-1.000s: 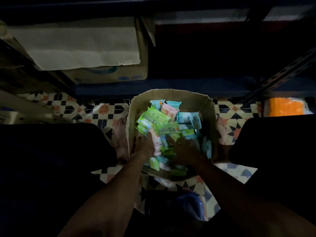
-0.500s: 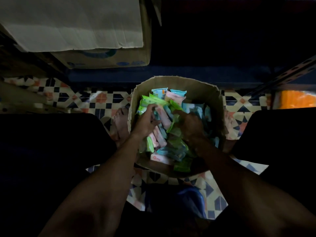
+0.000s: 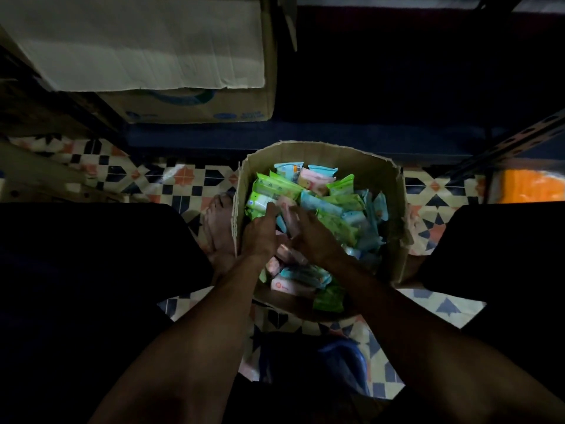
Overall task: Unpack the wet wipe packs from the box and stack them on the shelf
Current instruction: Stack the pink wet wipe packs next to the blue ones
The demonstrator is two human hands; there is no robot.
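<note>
— Closer together than a second ago?
— Yes, up from the near end. Gripping with the left hand (image 3: 261,232), fingers curled on the pink packs (image 3: 289,220); closing on the same bunch with the right hand (image 3: 315,237), fingers bent round it.
— Lifted clear?
— Not yet: low among the other wet wipe packs (image 3: 339,206) in the box (image 3: 321,147). Likely gathering a handful for the shelf (image 3: 305,137) beyond, with nothing seen stacked there.

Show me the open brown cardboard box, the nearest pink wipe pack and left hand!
open brown cardboard box (image 3: 360,160): head view, far wall.
nearest pink wipe pack (image 3: 289,287): head view, printed face.
left hand (image 3: 260,234): head view, its back.
</note>
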